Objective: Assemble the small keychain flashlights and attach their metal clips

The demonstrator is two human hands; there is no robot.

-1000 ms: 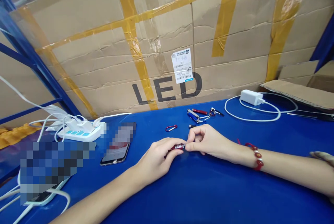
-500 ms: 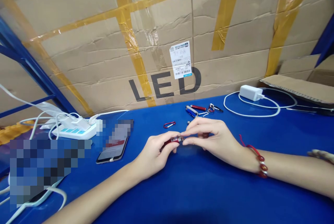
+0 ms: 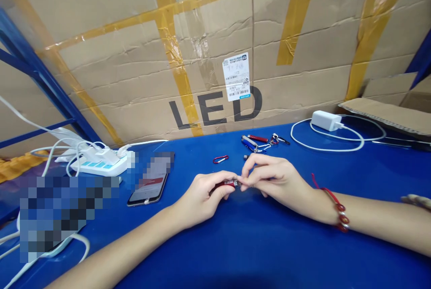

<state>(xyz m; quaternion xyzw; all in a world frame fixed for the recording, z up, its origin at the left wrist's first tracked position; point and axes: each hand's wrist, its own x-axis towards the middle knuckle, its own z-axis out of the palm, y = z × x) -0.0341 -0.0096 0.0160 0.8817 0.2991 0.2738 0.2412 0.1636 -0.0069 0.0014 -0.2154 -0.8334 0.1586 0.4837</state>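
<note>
My left hand [image 3: 205, 194] rests on the blue table [image 3: 262, 244] with its fingers wrapped round a small red keychain flashlight [image 3: 225, 184]. My right hand [image 3: 272, 179], with a red bead bracelet at the wrist, pinches the right end of that flashlight between thumb and fingertips. What the right fingertips grip there is too small to make out. Beyond the hands lie a loose red carabiner clip [image 3: 220, 159] and a small heap of red and blue keychain flashlights [image 3: 257, 141].
A phone [image 3: 148, 188] lies left of my hands, with a white power strip [image 3: 101, 163] and cables behind it. A white charger [image 3: 326, 120] with a looped cable sits at the back right. A taped cardboard box [image 3: 215, 55] marked LED walls the rear.
My right hand's fingers spread wider half a second ago and have drawn back into a tighter pinch at the flashlight's end. The left hand has held its grip.
</note>
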